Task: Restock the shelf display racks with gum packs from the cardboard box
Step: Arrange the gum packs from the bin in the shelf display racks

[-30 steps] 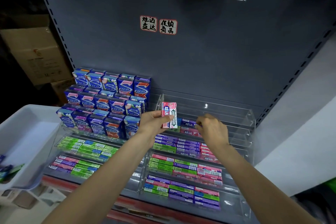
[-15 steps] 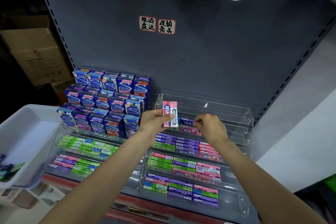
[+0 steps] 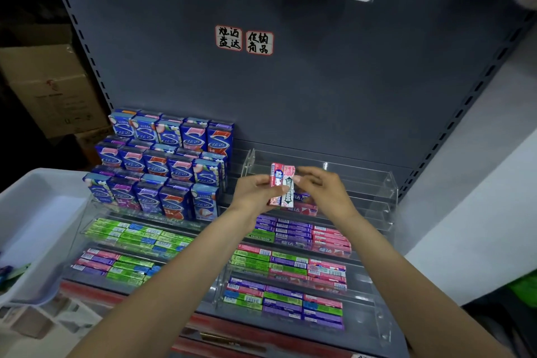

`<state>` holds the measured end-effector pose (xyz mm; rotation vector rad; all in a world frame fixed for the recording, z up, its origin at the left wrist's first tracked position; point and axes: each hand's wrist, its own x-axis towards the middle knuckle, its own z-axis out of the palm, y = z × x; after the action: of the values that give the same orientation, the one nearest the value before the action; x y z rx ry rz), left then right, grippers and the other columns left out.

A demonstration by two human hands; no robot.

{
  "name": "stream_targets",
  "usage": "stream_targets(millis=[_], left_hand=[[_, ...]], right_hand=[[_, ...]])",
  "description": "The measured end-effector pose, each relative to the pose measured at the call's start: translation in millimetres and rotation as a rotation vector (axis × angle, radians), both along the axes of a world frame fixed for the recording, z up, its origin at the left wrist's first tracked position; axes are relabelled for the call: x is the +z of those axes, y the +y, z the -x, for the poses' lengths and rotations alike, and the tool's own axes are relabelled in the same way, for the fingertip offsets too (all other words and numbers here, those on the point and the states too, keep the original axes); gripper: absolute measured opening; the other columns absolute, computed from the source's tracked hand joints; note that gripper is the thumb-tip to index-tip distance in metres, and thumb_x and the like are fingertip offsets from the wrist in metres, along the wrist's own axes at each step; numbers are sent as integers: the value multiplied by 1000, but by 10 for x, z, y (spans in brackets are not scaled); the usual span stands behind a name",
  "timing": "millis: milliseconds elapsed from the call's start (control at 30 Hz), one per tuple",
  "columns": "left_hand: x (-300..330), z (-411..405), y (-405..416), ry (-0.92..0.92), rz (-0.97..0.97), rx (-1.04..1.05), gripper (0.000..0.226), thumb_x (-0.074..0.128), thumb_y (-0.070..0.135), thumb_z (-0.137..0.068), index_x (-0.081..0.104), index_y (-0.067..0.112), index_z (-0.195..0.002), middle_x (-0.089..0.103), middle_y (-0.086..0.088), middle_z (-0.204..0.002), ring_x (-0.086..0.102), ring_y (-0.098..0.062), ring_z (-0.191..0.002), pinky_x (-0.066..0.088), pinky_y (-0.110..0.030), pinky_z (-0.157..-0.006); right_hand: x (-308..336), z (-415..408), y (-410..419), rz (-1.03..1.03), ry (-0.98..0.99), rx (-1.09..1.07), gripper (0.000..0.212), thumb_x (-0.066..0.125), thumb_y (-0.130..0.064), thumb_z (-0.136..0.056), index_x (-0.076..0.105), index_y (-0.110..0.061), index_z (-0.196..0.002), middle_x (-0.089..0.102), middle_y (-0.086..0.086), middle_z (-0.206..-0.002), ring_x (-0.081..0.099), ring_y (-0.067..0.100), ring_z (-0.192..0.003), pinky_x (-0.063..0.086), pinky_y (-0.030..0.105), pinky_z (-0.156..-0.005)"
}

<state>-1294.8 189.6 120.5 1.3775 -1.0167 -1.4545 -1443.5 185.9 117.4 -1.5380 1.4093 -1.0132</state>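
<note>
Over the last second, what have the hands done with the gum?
The right hand left the packs in the clear rack and came left to the pink gum packs, fingertips now on their upper edge. The left hand holds them upright as before. The racks' stock looks unchanged.

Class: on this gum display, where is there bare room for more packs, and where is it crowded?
Free: the clear rack's top tiers, behind both hands, and its right edge. Crowded: its lower tiers and the blue boxes on the left.
</note>
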Motion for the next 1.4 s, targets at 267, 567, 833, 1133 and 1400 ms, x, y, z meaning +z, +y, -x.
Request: stream_targets(millis=[267, 567, 833, 1133, 1400], left_hand=[[2, -66, -25, -111, 86, 18, 17, 71, 7, -81, 66, 6, -97, 70, -3, -85, 66, -6, -74, 49, -14, -53], [-46, -116, -32, -63, 50, 33, 8, 67, 8, -84, 63, 15, -85, 68, -6, -95, 68, -21, -92, 54, -34, -83], [-66, -159, -38, -82, 49, 24, 7, 66, 7, -85, 64, 13, -89, 68, -4, -92, 68, -16, -84, 54, -26, -72], [-54, -209, -64, -68, 51, 20, 12, 67, 6, -84, 59, 14, -81, 66, -2, -85, 67, -14, -78, 54, -33, -80], [-55, -212, -75, -94, 36, 17, 31, 72, 8, -80, 55, 12, -106, 65, -6, -98, 65, -21, -92, 55, -28, -73]], right_hand=[[1, 218, -58, 35, -92, -147, 27, 60, 2, -86, 62, -11, -110, 64, 1, -93, 64, 16, -86, 55, 23, -81], [-334, 312, -59, 89, 373, -124, 13, 61, -4, -88, 64, -8, -100, 66, 5, -98, 58, 9, -82, 43, 6, -65], [-341, 233, -111, 88, 695, 44, 28, 55, -8, -92, 64, -13, -118, 63, 6, -119, 61, 17, -101, 47, 24, -90], [-339, 161, -143, 147, 906, 80, 26, 52, -11, -95, 66, -15, -116, 63, 6, -117, 63, 19, -99, 53, 31, -86], [-329, 161, -170, 126, 913, 99, 28, 53, -14, -95, 63, -16, -120, 65, 4, -116, 65, 18, -93, 55, 31, -83]])
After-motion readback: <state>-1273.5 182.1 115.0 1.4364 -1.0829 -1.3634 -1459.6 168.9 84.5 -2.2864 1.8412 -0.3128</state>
